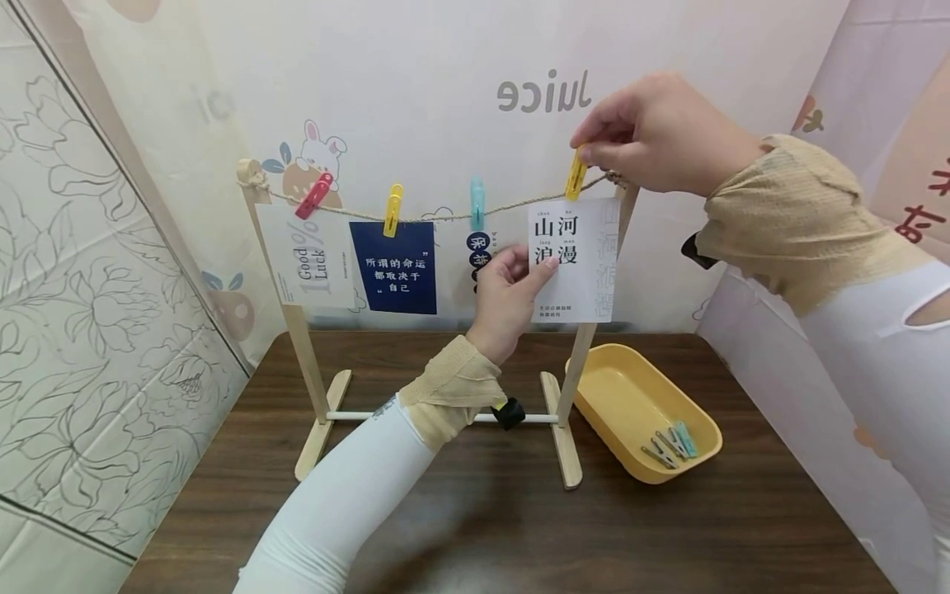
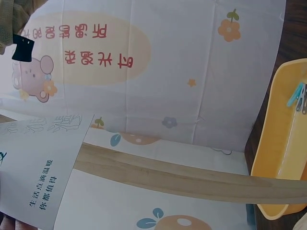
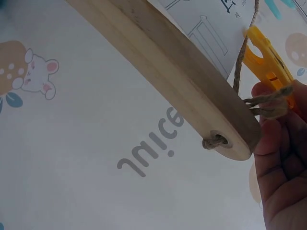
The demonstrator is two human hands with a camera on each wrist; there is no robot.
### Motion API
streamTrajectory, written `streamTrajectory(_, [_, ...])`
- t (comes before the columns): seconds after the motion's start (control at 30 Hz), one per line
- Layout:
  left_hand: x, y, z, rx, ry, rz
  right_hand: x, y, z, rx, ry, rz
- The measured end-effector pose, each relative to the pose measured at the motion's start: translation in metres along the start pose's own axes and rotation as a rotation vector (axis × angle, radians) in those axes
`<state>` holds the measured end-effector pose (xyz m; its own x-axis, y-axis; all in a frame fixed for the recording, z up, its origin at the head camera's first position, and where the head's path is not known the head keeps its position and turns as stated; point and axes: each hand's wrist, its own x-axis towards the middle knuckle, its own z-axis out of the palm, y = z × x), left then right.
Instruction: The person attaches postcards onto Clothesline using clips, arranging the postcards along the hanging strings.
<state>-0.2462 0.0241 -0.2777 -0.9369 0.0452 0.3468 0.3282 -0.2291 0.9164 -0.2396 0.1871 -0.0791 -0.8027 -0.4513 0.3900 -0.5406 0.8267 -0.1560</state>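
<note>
A white card (image 1: 575, 257) with black characters hangs at the right end of a twine line (image 1: 445, 214) strung across a wooden rack (image 1: 304, 371). My left hand (image 1: 515, 285) pinches the card's left edge; the card (image 2: 33, 187) fills the lower left of the left wrist view. My right hand (image 1: 653, 132) pinches a yellow clothespin (image 1: 575, 176) that sits on the twine over the card's top edge. In the right wrist view the yellow clothespin (image 3: 268, 72) lies beside the rack's post (image 3: 182, 72), held by my fingers (image 3: 283, 158).
Three more cards hang left under red (image 1: 314, 195), yellow (image 1: 392, 209) and teal (image 1: 477, 203) pins. A yellow tray (image 1: 631, 396) with several spare pins (image 1: 671, 444) sits on the dark wooden table (image 1: 519, 528) at right. Patterned walls close in behind and beside.
</note>
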Motion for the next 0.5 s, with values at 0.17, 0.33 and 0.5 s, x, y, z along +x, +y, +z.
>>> streamTrajectory(0.17, [0.0001, -0.0002, 0.0003, 0.000, -0.002, 0.000, 0.0016, 0.0004, 0.0002, -0.004, -0.047, 0.019])
streamTrajectory(0.33, [0.0003, -0.0003, 0.0019, -0.010, 0.002, 0.003, 0.0028, 0.0027, 0.0012, -0.015, -0.075, 0.036])
streamTrajectory(0.5, [0.0002, 0.0004, 0.0024, -0.011, 0.009, -0.002, 0.0040, 0.0035, 0.0010, -0.010, -0.090, 0.048])
